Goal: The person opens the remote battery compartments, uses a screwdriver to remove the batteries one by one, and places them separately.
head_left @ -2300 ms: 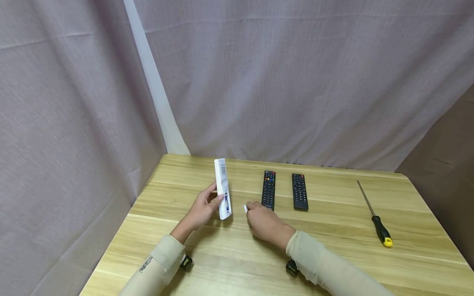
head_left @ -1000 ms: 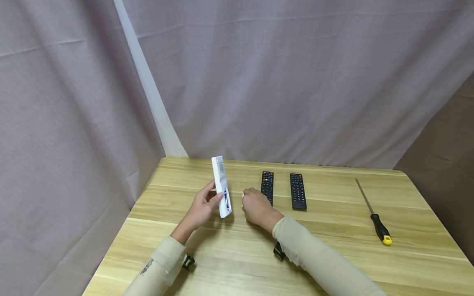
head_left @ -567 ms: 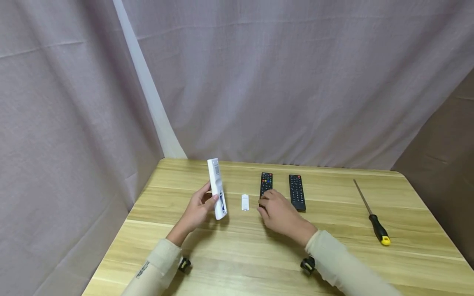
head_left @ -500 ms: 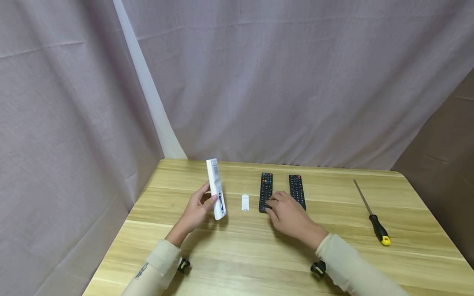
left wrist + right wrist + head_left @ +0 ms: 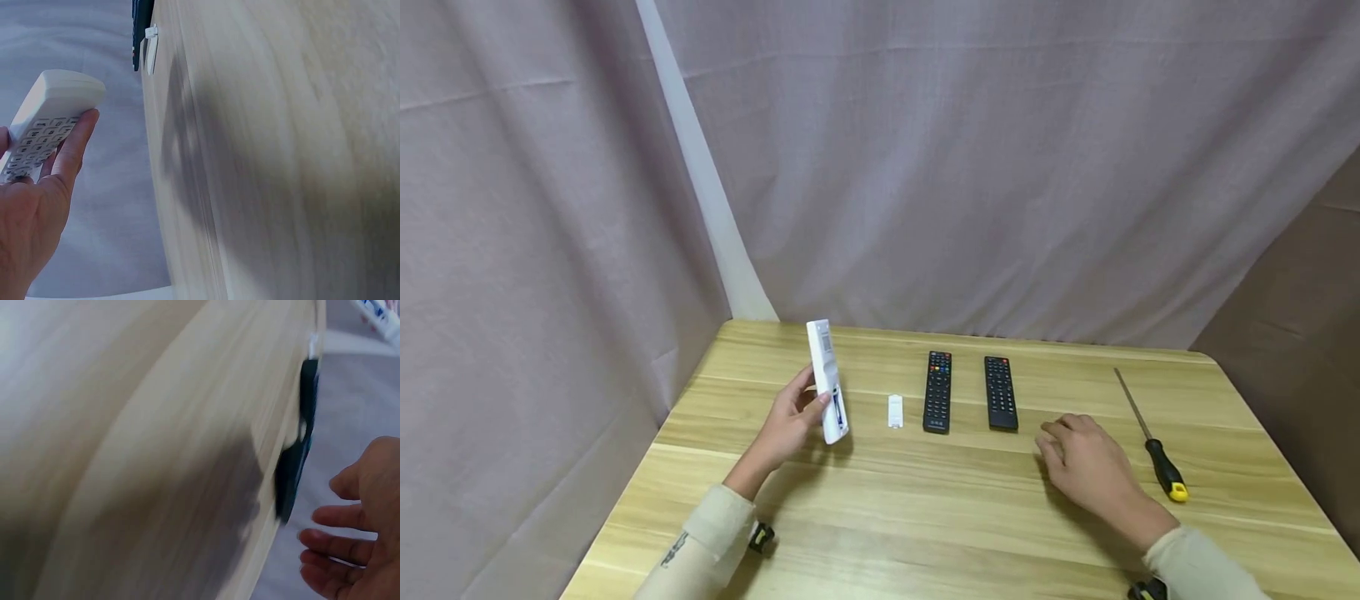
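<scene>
My left hand [image 5: 787, 429] grips a white remote control [image 5: 825, 375], its back turned to the head camera. The battery compartment [image 5: 837, 408] is uncovered and a blue battery shows inside. In the left wrist view the keypad side of the white remote [image 5: 50, 125] is visible, with fingers along its edge. A white battery cover [image 5: 895, 411] lies on the table right of it. My right hand [image 5: 1092, 468] holds nothing; its fingers are loosely bent above the table, between a black remote and a screwdriver [image 5: 1167, 469] with a black and yellow handle.
Two black remotes lie face up on the wooden table [image 5: 925, 517]: one with coloured keys [image 5: 937, 392] near the cover, another [image 5: 1001, 393] to its right. Grey curtains [image 5: 925, 167] hang behind the table's back edge and at both sides.
The right hand let go of the battery cover, leaving it on the table, and swept right past both black remotes towards the screwdriver. The left hand with the white remote shifted slightly left.
</scene>
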`<action>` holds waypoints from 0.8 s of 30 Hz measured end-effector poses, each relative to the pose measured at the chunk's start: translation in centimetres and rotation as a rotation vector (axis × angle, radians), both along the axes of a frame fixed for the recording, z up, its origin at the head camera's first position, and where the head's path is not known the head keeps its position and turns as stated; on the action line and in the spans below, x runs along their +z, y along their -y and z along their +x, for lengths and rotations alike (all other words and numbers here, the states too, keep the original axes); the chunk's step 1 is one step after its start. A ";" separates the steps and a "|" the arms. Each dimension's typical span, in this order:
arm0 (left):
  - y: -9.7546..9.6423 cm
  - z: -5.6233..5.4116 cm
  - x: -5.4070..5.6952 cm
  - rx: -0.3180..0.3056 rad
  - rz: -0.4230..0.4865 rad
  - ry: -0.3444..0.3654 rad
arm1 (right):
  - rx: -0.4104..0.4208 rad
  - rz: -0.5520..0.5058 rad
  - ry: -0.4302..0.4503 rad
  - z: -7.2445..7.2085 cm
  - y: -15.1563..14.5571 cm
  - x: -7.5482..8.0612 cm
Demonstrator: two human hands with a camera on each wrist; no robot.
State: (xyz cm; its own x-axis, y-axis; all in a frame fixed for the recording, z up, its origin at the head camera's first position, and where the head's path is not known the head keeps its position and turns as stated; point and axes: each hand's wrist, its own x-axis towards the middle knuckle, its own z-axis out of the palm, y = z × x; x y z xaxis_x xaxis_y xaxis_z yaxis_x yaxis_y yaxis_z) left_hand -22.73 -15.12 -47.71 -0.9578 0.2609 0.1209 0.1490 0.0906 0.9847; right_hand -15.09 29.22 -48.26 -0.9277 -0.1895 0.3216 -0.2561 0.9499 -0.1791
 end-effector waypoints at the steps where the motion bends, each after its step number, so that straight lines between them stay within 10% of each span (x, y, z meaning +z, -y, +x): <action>1: 0.0 0.0 0.0 0.000 0.002 0.002 | -0.025 0.006 0.013 0.2 -0.9 -0.1; 10: 0.1 -0.1 0.1 0.015 0.019 -0.009 | -0.232 -0.010 0.043 2.0 -8.8 -1.2; 16: 0.1 -0.3 -0.1 0.007 0.025 -0.019 | -0.364 -0.055 0.254 2.4 -12.3 -1.6; 24: 0.0 -0.2 0.0 0.002 0.020 -0.011 | -0.314 -0.080 0.409 2.1 -14.1 -2.0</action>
